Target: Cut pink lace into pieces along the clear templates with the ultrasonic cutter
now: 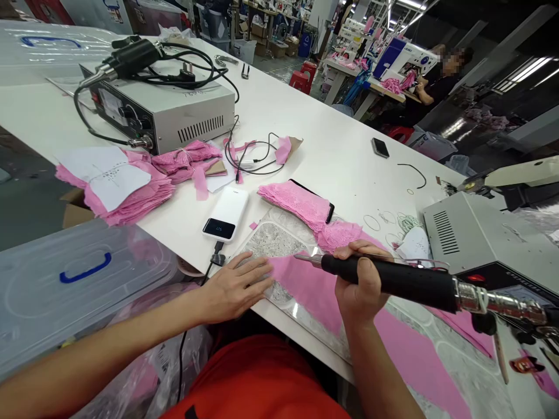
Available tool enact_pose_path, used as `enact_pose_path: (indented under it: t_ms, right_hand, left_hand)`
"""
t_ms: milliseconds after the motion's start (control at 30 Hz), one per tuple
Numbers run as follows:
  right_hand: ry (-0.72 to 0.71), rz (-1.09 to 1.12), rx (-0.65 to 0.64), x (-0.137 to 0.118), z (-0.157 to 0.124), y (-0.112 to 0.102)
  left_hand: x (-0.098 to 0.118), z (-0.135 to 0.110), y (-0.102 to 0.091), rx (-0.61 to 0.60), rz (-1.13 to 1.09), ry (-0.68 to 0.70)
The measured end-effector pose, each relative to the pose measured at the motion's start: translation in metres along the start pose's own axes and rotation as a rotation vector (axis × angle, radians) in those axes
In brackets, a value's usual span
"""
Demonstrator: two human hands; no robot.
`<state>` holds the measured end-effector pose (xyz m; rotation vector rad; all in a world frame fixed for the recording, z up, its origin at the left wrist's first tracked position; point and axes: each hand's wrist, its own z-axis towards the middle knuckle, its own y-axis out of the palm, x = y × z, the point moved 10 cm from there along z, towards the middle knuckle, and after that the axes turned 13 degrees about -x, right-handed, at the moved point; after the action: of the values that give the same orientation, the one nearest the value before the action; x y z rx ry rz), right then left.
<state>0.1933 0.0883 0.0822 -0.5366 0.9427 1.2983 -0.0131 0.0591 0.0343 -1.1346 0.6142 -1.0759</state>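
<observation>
My right hand (360,282) is closed around a black handheld tool (393,279) with a metal tip pointing left, its tip just above a pink fabric strip (305,285). My left hand (238,285) lies flat with fingers stretched out, pressing the left end of that pink strip onto a clear tray of small rhinestones (273,238). A folded piece of pink lace (297,201) rests just beyond the tray, partly over a black phone (329,209).
A white power bank (226,214) lies left of the tray. Pink fabric stacks (126,195) and a grey control box (166,113) with another tool sit at far left. Another grey box (476,238) stands at right. A clear plastic bin (74,279) is beside the table. A person sits at a sewing machine (408,58).
</observation>
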Motion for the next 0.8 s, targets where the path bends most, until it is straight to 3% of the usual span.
enact_pose_path:
  t_ms: [800]
  right_hand:
    - [0.018, -0.004, -0.046, 0.0032, -0.0023, 0.0065]
  left_hand:
    - [0.0008, -0.0068, 0.0059, 0.031, 0.011, 0.008]
